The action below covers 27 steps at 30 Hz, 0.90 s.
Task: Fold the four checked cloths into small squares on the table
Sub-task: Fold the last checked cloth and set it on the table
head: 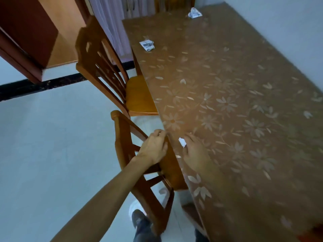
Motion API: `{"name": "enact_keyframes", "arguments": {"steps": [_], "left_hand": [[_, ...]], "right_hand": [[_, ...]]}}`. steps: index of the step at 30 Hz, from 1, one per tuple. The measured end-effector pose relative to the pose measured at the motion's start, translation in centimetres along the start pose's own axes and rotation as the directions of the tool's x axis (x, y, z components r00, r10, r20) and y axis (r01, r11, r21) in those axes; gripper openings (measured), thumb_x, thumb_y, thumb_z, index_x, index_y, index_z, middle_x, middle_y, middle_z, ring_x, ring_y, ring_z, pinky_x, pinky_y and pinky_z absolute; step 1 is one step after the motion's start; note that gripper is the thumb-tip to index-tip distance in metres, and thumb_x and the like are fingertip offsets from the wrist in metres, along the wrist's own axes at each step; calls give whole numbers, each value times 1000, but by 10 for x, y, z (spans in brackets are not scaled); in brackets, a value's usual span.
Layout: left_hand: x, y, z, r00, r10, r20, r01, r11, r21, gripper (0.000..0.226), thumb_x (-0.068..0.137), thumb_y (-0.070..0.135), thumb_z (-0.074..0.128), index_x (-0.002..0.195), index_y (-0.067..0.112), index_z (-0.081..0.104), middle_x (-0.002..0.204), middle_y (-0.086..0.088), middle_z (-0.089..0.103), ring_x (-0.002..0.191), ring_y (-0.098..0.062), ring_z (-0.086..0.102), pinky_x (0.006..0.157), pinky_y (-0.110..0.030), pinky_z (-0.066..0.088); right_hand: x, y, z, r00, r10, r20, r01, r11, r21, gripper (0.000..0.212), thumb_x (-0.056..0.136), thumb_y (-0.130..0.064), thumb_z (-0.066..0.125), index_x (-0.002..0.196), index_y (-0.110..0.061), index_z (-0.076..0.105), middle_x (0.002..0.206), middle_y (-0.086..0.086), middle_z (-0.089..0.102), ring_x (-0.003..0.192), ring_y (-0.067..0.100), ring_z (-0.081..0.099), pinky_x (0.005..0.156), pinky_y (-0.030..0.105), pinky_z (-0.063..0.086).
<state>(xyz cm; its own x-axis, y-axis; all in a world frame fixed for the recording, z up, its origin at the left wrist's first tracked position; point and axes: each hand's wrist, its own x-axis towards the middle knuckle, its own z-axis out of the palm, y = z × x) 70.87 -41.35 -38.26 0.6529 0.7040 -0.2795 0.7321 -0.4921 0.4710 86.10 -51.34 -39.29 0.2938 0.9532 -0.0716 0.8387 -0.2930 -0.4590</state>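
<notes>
A small white piece of cloth (pixel 182 142) peeks out from under my right hand (pixel 194 151), which lies palm down on it near the table's left edge. My left hand (pixel 154 147) is at that same edge, fingers curled, right beside the cloth; blur hides whether it grips anything. A folded white checked cloth (pixel 147 45) lies further up the left side of the table (pixel 244 154). Another white checked cloth (pixel 194 13) sits bunched at the far end.
The table has a brown flower-patterned cover and stands against a pale wall on the right. Two wooden chairs, one near (pixel 139 172) and one further up (pixel 104 67), are pushed in along the left edge. My shoe (pixel 139 219) is on the light tiled floor.
</notes>
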Motion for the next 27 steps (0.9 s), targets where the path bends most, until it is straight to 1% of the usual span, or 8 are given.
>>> {"name": "enact_keyframes", "arguments": {"steps": [2, 5, 8, 11, 15, 19, 21, 27], "left_hand": [[-20, -16, -24, 1000, 19, 1, -19, 1000, 0, 47, 101, 20, 49, 147, 15, 42, 147, -9, 45, 127, -29, 54, 105, -43, 49], [-50, -43, -59, 1000, 11, -19, -11, 1000, -3, 43, 100, 21, 49, 143, 18, 48, 143, -7, 49, 126, -27, 53, 103, -42, 49], [-79, -71, -91, 997, 1, -80, -2, 1000, -13, 37, 100, 20, 49, 136, 17, 54, 138, -6, 55, 122, -26, 56, 101, -41, 50], [-97, -96, -113, 992, -40, -117, 40, 999, -5, 34, 102, 23, 50, 136, 18, 55, 138, -4, 58, 123, -24, 57, 103, -35, 50], [-100, -125, -138, 985, -88, -147, 90, 996, 8, 36, 102, 27, 51, 138, 22, 52, 143, -3, 55, 126, -22, 56, 104, -33, 47], [-87, -156, -165, 985, -98, -141, 101, 995, 13, 37, 103, 26, 51, 138, 19, 51, 139, -5, 57, 121, -24, 59, 101, -34, 49], [-76, -174, -179, 985, -103, -136, 105, 994, 5, 38, 102, 27, 52, 140, 19, 51, 139, -7, 57, 121, -24, 59, 101, -36, 51], [-19, -231, -226, 982, -126, -141, 129, 991, 17, 39, 102, 29, 54, 140, 25, 50, 145, -3, 54, 123, -21, 59, 104, -34, 51]], "right_hand": [[-5, -28, 0, 1000, 13, -23, -13, 1000, 24, 47, 89, -20, 36, 125, -4, 63, 125, 14, 65, 115, 34, 60, 98, 42, 48], [-8, -71, -3, 998, 4, -63, -1, 999, 37, 35, 84, -3, 55, 117, -2, 65, 113, 16, 68, 103, 35, 63, 88, 40, 49], [-2, -110, -5, 995, -43, -91, 48, 997, 54, 36, 85, 0, 58, 120, -6, 65, 113, 13, 67, 103, 31, 63, 90, 38, 48], [9, -145, -3, 993, -70, -99, 79, 993, 93, 34, 91, -4, 57, 124, -10, 63, 121, 7, 66, 111, 23, 61, 100, 40, 50], [33, -184, 2, 988, -122, -99, 131, 988, 86, 32, 95, -10, 55, 126, -11, 61, 110, 7, 68, 93, 18, 64, 90, 37, 54], [65, -218, 12, 988, -125, -90, 131, 990, 59, 37, 99, -20, 54, 135, -13, 57, 130, 5, 65, 117, 21, 62, 106, 31, 45], [83, -231, 19, 991, -110, -77, 113, 993, 43, 39, 99, -24, 55, 137, -15, 56, 134, 3, 63, 120, 20, 61, 107, 31, 46], [167, -265, 33, 995, -72, -74, 77, 994, 73, 40, 100, -23, 54, 139, -15, 52, 140, 4, 58, 126, 22, 56, 110, 36, 45]]}}
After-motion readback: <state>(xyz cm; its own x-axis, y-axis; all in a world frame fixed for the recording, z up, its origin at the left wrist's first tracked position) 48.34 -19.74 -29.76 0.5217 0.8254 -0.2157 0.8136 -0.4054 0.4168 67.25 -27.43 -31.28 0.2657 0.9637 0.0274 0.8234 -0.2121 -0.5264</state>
